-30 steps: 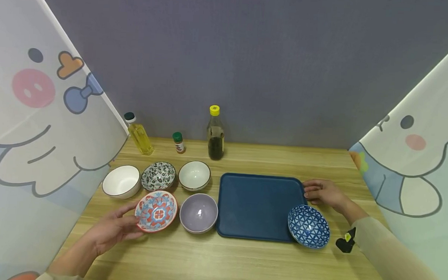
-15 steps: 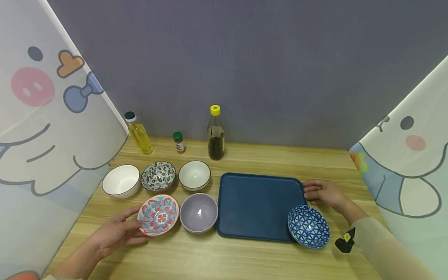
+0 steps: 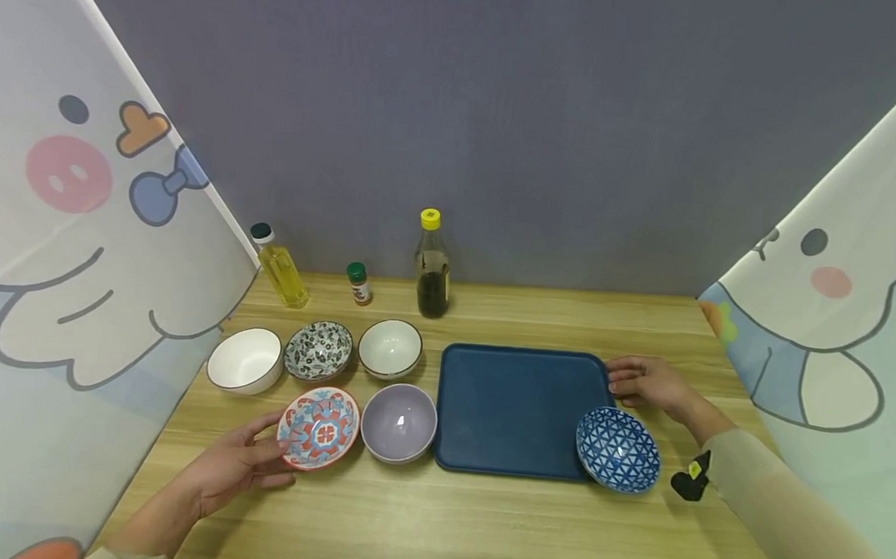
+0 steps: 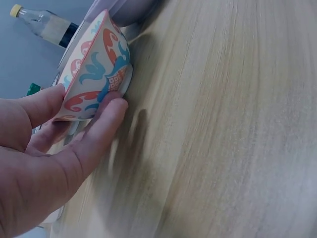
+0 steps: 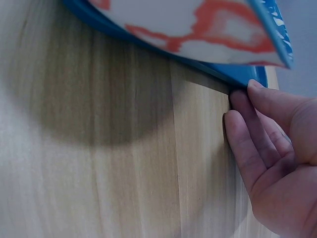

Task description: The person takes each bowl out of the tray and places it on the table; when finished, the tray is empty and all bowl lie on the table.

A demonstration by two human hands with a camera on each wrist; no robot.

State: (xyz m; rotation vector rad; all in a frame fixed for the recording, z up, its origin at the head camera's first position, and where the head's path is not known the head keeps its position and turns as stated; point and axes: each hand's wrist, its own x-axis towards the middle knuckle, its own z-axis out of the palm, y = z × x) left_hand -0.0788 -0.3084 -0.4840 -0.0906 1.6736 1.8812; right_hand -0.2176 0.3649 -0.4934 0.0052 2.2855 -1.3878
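My left hand (image 3: pixel 225 477) holds a red, white and blue patterned bowl (image 3: pixel 318 428) by its left side. In the left wrist view the thumb lies at the rim of this bowl (image 4: pixel 96 74), and the fingers reach under its side, close to the foot. Over on the right, my right hand (image 3: pixel 653 387) grips the right edge of a dark blue tray (image 3: pixel 513 412). The right wrist view has the thumb on top of the tray edge (image 5: pixel 255 77) and fingers below it. A blue triangle-patterned bowl (image 3: pixel 617 451) overlaps the tray's near right corner.
A lilac bowl (image 3: pixel 399 424) stands between the patterned bowl and the tray. Behind are a white bowl (image 3: pixel 245 361), a black floral bowl (image 3: pixel 319 351) and a pale bowl (image 3: pixel 390 349). An oil bottle (image 3: pixel 285 276), spice jar (image 3: pixel 358 284) and dark sauce bottle (image 3: pixel 432 283) line the back.
The left hand and its patterned bowl have shifted slightly right and nearer to me, then stayed put over the last half second. The right hand and tray have kept their place.
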